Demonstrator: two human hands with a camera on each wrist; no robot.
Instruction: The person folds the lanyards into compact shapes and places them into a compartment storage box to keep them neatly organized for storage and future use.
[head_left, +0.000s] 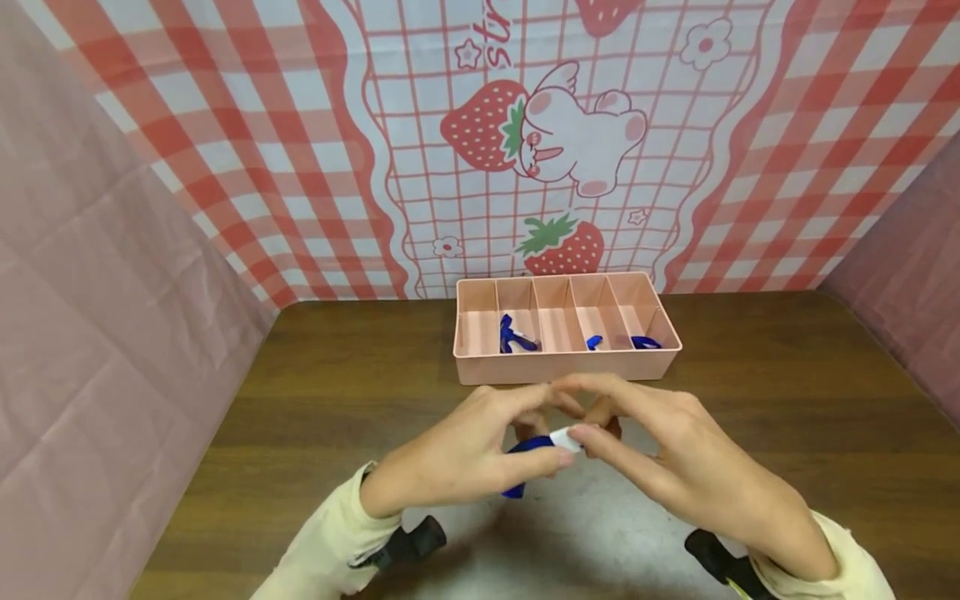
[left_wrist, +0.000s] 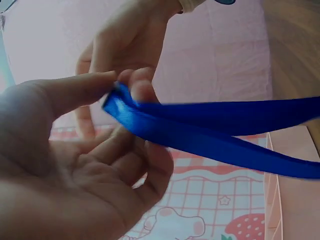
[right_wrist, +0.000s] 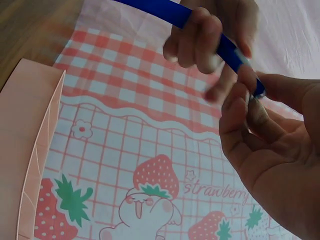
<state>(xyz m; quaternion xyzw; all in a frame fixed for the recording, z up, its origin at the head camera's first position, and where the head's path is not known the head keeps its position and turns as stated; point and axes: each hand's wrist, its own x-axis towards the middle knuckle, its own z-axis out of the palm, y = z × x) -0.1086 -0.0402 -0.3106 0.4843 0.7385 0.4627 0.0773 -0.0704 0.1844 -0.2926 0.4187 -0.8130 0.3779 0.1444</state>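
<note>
Between the two hands is a blue ribbon (head_left: 520, 485), doubled into two strips in the left wrist view, with a white piece (head_left: 566, 439) near its end. My left hand (head_left: 465, 450) pinches the ribbon between thumb and fingers; its strips trail away past the fingers. My right hand (head_left: 675, 454) pinches the ribbon's end at the white piece with thumb and fingertips. In the right wrist view, the ribbon (right_wrist: 232, 55) passes under the left fingers (right_wrist: 207, 37) to the right fingertips. The exact contact at the end is partly hidden by fingers.
Behind the hands stands a pink divided box (head_left: 566, 367) with several compartments; blue pieces (head_left: 508, 333) lie in some of them. The wooden table (head_left: 337, 400) meets a strawberry-patterned cloth (head_left: 420, 167) at the back. Pink cloth (head_left: 105, 292) hangs at the sides.
</note>
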